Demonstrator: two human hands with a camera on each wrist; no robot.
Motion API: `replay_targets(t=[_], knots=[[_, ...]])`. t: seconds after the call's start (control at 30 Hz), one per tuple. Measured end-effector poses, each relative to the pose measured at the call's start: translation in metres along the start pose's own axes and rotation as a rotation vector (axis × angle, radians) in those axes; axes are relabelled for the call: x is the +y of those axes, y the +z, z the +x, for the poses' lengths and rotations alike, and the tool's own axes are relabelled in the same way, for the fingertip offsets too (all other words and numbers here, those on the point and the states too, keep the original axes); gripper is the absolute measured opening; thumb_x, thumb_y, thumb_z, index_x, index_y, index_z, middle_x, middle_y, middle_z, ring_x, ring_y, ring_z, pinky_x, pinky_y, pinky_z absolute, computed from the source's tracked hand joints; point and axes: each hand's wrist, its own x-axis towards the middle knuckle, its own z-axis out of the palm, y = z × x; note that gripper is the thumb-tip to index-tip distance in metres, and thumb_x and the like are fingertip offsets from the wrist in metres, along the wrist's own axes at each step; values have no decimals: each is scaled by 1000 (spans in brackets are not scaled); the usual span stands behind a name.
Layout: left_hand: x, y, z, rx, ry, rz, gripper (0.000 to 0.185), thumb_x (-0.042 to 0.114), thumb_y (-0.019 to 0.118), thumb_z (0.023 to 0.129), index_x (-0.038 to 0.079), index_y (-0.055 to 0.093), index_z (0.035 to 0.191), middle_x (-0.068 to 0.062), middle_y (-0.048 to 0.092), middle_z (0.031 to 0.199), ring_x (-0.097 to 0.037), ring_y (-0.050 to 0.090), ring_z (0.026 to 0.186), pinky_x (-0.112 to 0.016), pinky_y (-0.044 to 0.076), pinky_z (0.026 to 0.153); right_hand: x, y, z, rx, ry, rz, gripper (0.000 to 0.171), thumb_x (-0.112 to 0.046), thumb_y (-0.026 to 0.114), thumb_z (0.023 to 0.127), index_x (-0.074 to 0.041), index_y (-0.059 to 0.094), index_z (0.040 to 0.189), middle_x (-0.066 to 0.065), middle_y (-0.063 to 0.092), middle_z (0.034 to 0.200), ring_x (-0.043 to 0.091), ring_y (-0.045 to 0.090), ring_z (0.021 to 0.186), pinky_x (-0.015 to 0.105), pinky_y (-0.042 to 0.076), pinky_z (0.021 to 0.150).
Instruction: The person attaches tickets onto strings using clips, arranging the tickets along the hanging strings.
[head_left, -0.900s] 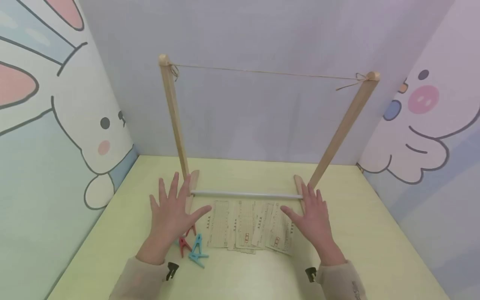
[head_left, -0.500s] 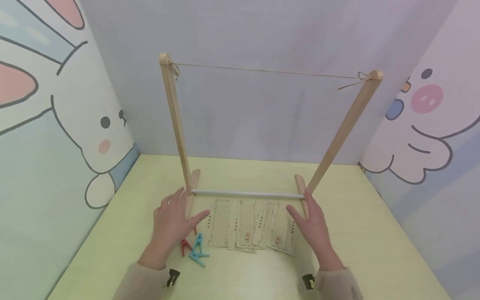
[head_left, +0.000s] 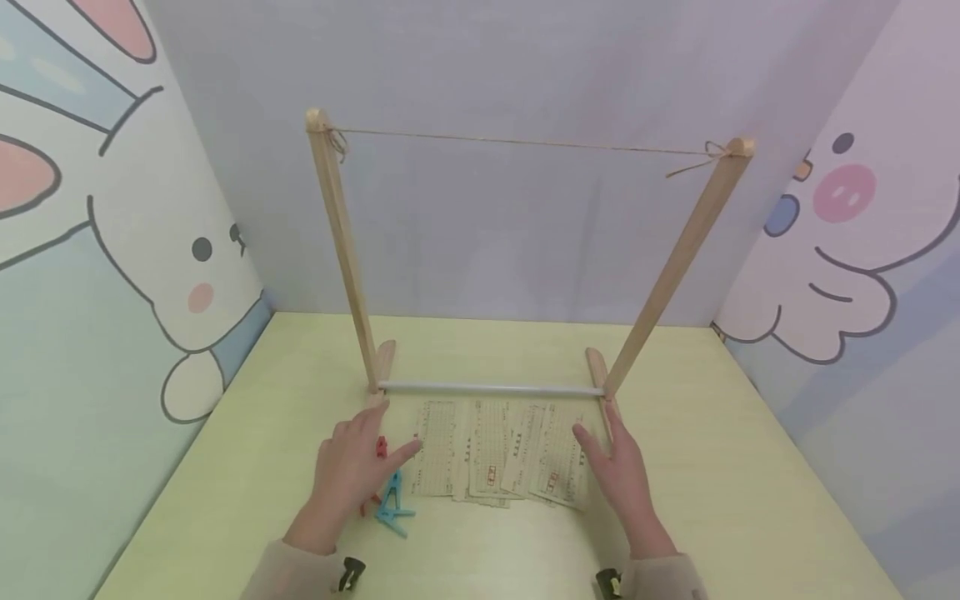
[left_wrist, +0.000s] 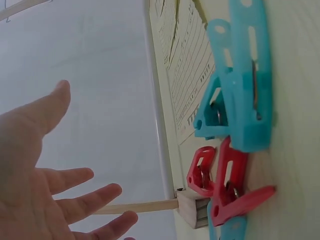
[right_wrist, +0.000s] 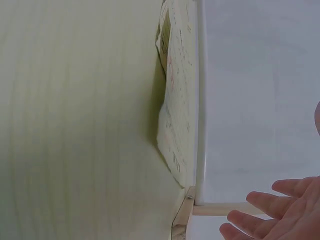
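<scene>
My left hand (head_left: 351, 467), fingers spread and relaxed, hovers above the left side of the paper slips and holds nothing. Beneath and beside it lie blue clothespins (head_left: 392, 493) and red clothespins (head_left: 382, 447), partly hidden by the hand. In the left wrist view the blue clothespins (left_wrist: 252, 95) and red clothespins (left_wrist: 231, 185) are close to the lens, away from the fingers. My right hand (head_left: 624, 479) is at the right edge of the slips, thumb apart from its fingers, also holding nothing. Several printed paper slips (head_left: 491, 446) overlap between the hands.
Behind the slips stands a wooden frame, with a left post (head_left: 342, 258), a right post (head_left: 678, 267) and a white rod (head_left: 491, 388) low between its feet. A thin string (head_left: 517, 142) joins the post tops. Cartoon-printed walls enclose the pale table (head_left: 510, 558).
Both hands have drawn back from the frame's posts toward the person, and their spread fingers have relaxed. The slips and frame have stayed put; the camera view has shifted slightly.
</scene>
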Motion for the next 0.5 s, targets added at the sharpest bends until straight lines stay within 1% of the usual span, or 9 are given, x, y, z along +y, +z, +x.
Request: replay_targets(t=[0.13, 0.2, 0.27, 0.37, 0.43, 0.5], knots=[[0, 5, -2, -6, -11, -9, 93, 77, 57, 82, 11, 47, 147, -13, 59, 133, -37, 56, 112, -54, 51, 81, 3, 2, -3, -7, 37, -2, 87, -57, 53, 97, -4, 20, 157, 24, 27, 160, 45, 26, 146, 62, 23, 117], [-1, 8, -3, -3, -11, -14, 92, 78, 57, 81, 12, 48, 146, -11, 61, 129, -35, 57, 108, -50, 51, 76, 5, 3, -4, -16, 52, -6, 85, -56, 52, 98, -3, 20, 157, 26, 26, 159, 46, 24, 146, 63, 22, 117], [-2, 11, -4, -3, -10, -26, 89, 74, 60, 82, 12, 50, 145, -11, 61, 128, -33, 57, 105, -44, 50, 70, 7, 4, -5, -25, 69, -6, 85, -55, 51, 98, -3, 19, 157, 26, 23, 160, 47, 21, 147, 64, 20, 117], [-3, 15, -8, -10, -18, -52, 82, 67, 65, 83, 12, 51, 143, -13, 61, 130, -32, 58, 103, -38, 47, 65, 11, 5, -5, -26, 77, 24, 83, -53, 52, 99, -3, 19, 157, 25, 20, 162, 47, 18, 149, 64, 18, 117], [-4, 17, -10, -13, -24, -65, 80, 63, 67, 84, 11, 52, 142, -14, 61, 131, -33, 58, 104, -38, 48, 64, 13, 6, -6, -29, 94, 23, 85, -55, 51, 98, -2, 19, 157, 26, 19, 162, 47, 17, 148, 64, 18, 118], [-4, 19, -12, -15, -36, -80, 79, 62, 69, 83, 10, 54, 141, -13, 63, 127, -32, 59, 102, -37, 48, 64, 15, 6, -6, -29, 109, 19, 87, -58, 50, 98, -1, 19, 156, 27, 19, 161, 48, 17, 148, 63, 18, 118]])
